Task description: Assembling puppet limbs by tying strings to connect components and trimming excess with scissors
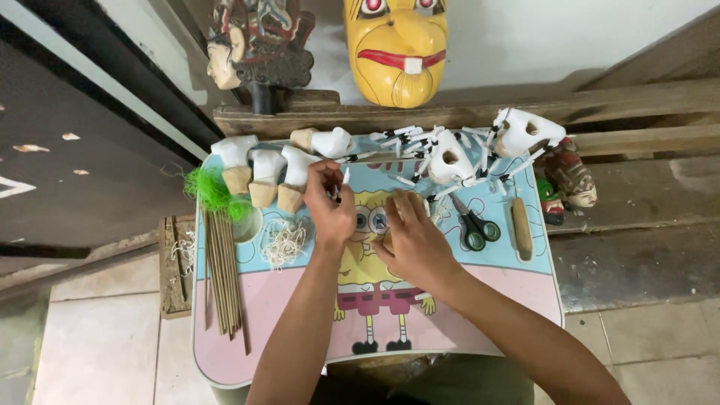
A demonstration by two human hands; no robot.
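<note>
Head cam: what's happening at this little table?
A person works with both bare hands at a small cartoon-printed table. The left hand pinches a thin white stick; the right hand rests on the tabletop beside it, what it covers hidden. White-painted puppet heads stand at the back left, white puppet bodies and striped arms at the back right. Thin wooden rods, scissors and a wooden-handled tool lie around.

Head camera looks steeply down, close over the small table (pixel 450 315).

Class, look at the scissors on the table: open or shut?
Shut: the scissors lie flat, blades together, beside the right hand.
</note>
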